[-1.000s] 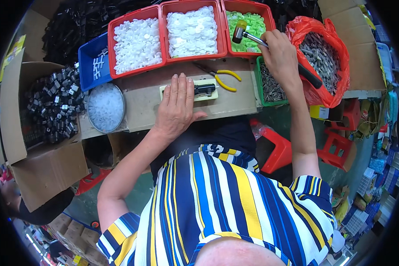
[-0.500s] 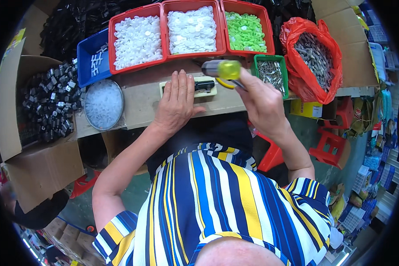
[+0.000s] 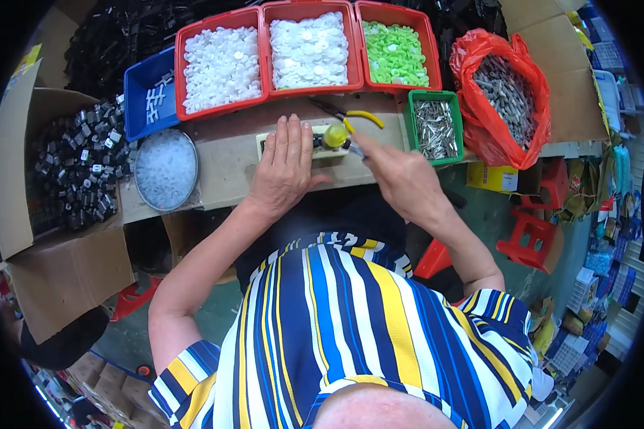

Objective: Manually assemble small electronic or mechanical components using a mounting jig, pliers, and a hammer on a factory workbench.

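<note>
My left hand lies flat over the left part of a cream-coloured block on the bench, fingers straight and side by side. A black part sits in this block; most of it is hidden by my fingers and the tool. My right hand is closed round the handle of a small mallet. Its translucent yellow end faces up, and the head is over the right end of the block. Whether the head touches the black part cannot be seen. Just behind lie pliers with yellow handles.
Red bins of white and green plastic pieces line the back. To the left are a blue bin, a round tray and a carton of black parts. A green bin of metal pieces and a red bag stand right.
My right hand has swung the mallet left and down from its raised position, onto or over the block. The pliers behind now show more fully. My left hand has stayed put.
</note>
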Demonstrator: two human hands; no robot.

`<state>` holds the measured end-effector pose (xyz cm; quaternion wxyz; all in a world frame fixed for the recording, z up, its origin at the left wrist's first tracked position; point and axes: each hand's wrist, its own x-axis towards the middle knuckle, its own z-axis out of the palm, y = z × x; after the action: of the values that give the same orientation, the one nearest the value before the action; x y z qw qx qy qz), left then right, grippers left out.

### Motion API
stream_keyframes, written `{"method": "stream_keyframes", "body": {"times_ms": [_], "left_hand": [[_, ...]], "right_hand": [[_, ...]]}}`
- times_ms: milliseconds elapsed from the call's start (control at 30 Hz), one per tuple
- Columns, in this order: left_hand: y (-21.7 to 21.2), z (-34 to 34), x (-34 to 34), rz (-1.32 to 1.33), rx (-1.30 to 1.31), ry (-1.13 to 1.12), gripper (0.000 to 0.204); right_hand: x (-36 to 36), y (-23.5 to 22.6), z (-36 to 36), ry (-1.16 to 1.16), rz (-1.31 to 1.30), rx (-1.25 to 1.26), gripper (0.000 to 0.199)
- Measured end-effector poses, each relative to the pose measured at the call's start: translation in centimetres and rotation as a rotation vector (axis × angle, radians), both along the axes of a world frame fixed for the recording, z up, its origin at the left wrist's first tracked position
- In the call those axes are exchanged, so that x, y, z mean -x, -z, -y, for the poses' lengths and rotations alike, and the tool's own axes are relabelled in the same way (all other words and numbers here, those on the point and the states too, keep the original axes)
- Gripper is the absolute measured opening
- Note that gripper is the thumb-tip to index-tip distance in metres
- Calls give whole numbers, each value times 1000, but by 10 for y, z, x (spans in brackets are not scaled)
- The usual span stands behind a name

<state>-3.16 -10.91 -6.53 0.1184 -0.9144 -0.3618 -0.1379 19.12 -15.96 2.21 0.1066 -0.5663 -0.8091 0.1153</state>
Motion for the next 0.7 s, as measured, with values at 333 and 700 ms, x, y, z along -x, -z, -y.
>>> {"method": "stream_keyframes", "body": {"times_ms": [333,700], "left_hand": [[-4,1,-1,26,36,-9,93],[-20,32,-4,333,163,-29,76]], "right_hand": [[-2,-1,4,66,-255,-148,38],[9,-9,-6,5,-110,-38,41]]}}
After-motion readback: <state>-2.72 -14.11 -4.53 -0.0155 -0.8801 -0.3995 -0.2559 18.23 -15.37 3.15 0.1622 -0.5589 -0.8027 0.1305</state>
